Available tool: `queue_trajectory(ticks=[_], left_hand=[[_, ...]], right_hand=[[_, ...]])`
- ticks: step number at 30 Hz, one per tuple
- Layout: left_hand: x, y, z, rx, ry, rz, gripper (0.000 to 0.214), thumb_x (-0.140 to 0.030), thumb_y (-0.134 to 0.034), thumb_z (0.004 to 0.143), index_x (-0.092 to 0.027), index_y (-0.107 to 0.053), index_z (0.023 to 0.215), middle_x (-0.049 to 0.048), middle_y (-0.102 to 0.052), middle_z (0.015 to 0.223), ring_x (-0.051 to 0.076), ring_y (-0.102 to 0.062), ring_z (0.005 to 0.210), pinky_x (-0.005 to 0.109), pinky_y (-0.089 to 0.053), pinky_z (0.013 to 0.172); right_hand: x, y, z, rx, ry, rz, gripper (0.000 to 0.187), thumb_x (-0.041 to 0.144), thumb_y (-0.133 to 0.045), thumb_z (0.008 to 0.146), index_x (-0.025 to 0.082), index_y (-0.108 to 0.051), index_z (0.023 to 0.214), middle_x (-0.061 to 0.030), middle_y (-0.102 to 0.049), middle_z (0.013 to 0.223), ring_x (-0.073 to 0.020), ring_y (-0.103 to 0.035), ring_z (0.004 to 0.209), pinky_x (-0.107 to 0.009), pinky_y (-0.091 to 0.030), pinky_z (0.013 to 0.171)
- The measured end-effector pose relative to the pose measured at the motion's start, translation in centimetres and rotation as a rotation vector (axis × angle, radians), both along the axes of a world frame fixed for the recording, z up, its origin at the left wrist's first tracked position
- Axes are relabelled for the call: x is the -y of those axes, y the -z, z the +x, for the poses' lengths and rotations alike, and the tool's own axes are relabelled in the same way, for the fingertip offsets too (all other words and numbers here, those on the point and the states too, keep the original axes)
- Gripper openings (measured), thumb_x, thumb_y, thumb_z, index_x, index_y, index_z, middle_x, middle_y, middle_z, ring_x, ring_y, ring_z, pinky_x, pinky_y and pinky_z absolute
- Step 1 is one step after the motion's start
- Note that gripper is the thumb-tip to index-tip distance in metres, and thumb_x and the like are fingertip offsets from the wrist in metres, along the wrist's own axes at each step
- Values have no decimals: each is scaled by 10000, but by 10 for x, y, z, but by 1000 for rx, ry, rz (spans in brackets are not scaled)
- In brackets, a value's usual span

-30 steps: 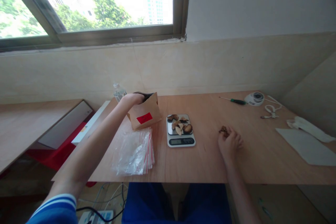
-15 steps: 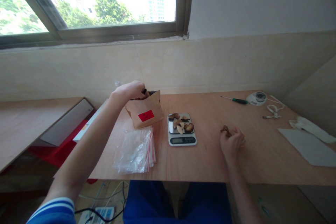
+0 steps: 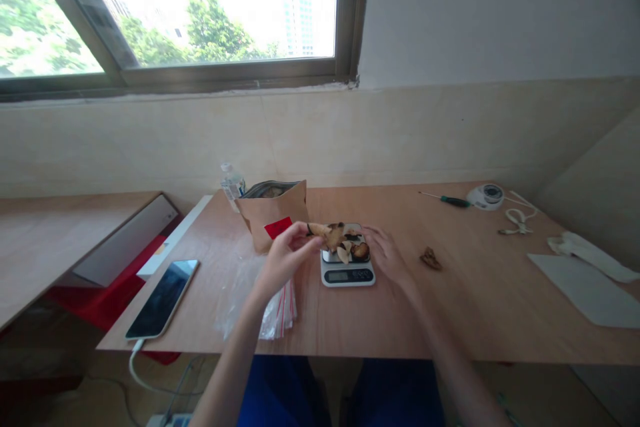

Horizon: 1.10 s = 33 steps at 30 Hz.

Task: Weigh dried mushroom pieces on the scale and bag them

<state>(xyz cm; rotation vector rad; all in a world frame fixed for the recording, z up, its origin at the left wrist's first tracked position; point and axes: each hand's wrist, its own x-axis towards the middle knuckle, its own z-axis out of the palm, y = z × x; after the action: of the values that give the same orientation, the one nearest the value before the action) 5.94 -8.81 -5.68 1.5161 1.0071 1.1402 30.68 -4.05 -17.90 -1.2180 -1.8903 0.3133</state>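
A small kitchen scale [image 3: 347, 273] sits mid-table with several dried mushroom pieces [image 3: 356, 249] on its platform. My left hand [image 3: 284, 257] pinches a light dried mushroom slice [image 3: 320, 229] at the scale's left edge. My right hand [image 3: 385, 255] hovers at the scale's right side, fingers apart, holding nothing. An open brown paper bag [image 3: 273, 212] with a red label stands behind my left hand. One dried mushroom piece [image 3: 430, 258] lies loose on the table right of the scale.
A stack of clear zip bags [image 3: 273, 300] lies under my left forearm. A phone [image 3: 163, 297] on a cable rests at the table's left edge, a water bottle [image 3: 232, 182] behind the bag. Screwdriver [image 3: 446, 199], white tape measure [image 3: 485, 195], cord and paper [image 3: 585, 287] lie right.
My left hand left the bag's mouth and came to the scale with a mushroom slice. My right hand let go of the loose piece and moved left to the scale. The view tilted down.
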Motion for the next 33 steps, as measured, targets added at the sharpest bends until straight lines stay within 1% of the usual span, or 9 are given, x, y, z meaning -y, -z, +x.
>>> queue_trajectory(ticks=[2,4,6,9,13,19,28,30,33], left_hand=[[12,20,9,115,-15,-115,232,-343,-653,732,-141,-582,820,53,-660,864,161,-628,789,284,-518,727],[22,34,14,204,-48,-198,238,-352,-661,724,-146,-582,815,36,-654,830,155,-626,748,279,-527,693],[29,43,16,257,-84,-249,265,-372,-664,717,-151,-594,844,33,-653,839,155,-623,736,269,-530,661],[33,53,15,271,-150,-282,300,-395,-670,703,-155,-618,875,34,-650,860,160,-620,763,249,-525,643],[35,69,11,270,-253,-310,295,-398,-685,689,-162,-632,858,15,-626,827,133,-606,714,215,-512,614],[45,91,7,339,-272,-392,334,-411,-738,609,-160,-647,810,28,-629,832,150,-599,738,214,-502,586],[60,106,4,378,-367,-478,414,-383,-779,556,-155,-654,878,64,-653,920,190,-619,824,238,-515,621],[63,110,2,376,-363,-481,409,-382,-776,563,-157,-654,882,60,-654,911,189,-618,821,247,-521,619],[64,114,2,378,-358,-479,403,-381,-778,563,-157,-651,873,50,-649,882,183,-615,802,252,-527,608]], right_hand=[[-20,-5,-9,38,-105,-86,402,365,-276,945,262,-644,1069,-55,-599,1161,-200,-514,1108,-406,-370,973],[-35,-5,-13,98,-161,-132,406,381,-291,941,262,-674,1001,-53,-626,1124,-210,-533,1085,-427,-376,963],[-42,-1,-14,150,-195,-126,358,383,-347,924,259,-680,975,-54,-645,1086,-223,-538,1076,-440,-381,951],[-40,7,-14,154,-214,-84,268,353,-445,887,256,-658,1017,-59,-629,1099,-225,-525,1086,-420,-400,935],[-35,17,-12,93,-147,-81,240,299,-499,851,246,-642,1036,-70,-605,1099,-217,-535,1048,-400,-430,902],[-40,24,-9,46,-62,-85,217,272,-475,844,214,-658,945,-77,-612,987,-204,-564,958,-379,-446,866],[-29,30,-22,149,97,-60,252,340,-478,844,227,-637,1003,-92,-570,1128,-247,-502,1090,-447,-381,925],[-26,29,-23,141,110,-43,237,321,-474,844,223,-638,984,-92,-579,1129,-252,-510,1082,-456,-379,921],[-25,28,-21,58,97,-34,209,285,-464,837,210,-642,915,-92,-595,1068,-240,-539,1029,-425,-411,893]])
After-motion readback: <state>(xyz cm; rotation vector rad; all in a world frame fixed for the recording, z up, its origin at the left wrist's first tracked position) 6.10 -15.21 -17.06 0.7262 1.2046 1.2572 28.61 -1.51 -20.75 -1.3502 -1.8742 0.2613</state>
